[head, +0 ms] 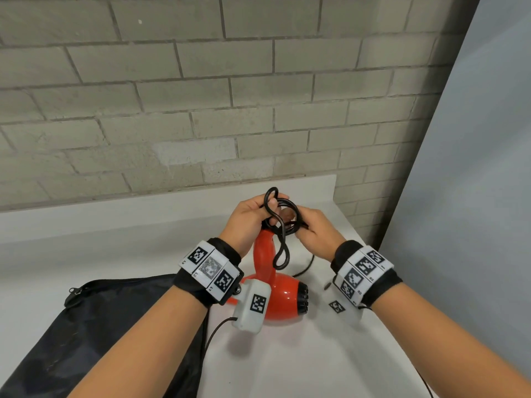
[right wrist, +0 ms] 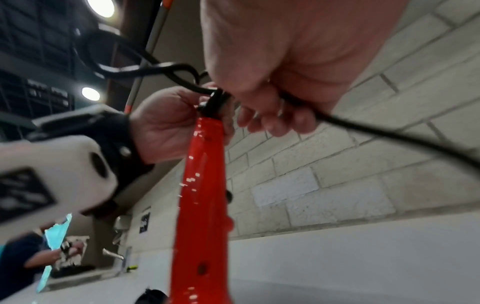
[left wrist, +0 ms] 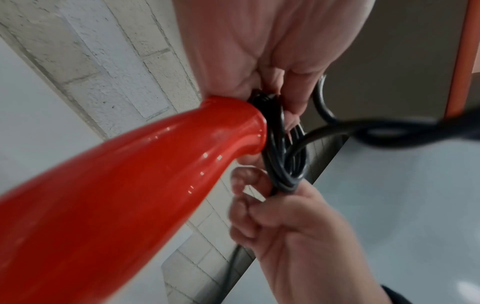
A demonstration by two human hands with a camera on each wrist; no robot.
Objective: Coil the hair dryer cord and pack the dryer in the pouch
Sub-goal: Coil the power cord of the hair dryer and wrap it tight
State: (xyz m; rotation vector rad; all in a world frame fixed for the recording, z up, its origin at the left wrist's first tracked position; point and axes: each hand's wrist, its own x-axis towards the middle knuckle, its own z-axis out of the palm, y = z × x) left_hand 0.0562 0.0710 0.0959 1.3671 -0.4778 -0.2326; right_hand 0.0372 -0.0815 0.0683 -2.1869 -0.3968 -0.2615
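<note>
Head view: both hands [head: 283,225] grip cord [head: 280,222] loops; dryer [head: 275,282] handle upright.

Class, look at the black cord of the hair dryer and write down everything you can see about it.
The cord is thin, black, round and looks rubbery. It leaves the end of the red dryer handle and is gathered into several loose loops there. The left hand grips the loops against the handle end; the right hand holds them from the other side. One loop sticks up, another hangs down beside the handle. A loose length trails onto the white counter. No plug shows.
</note>
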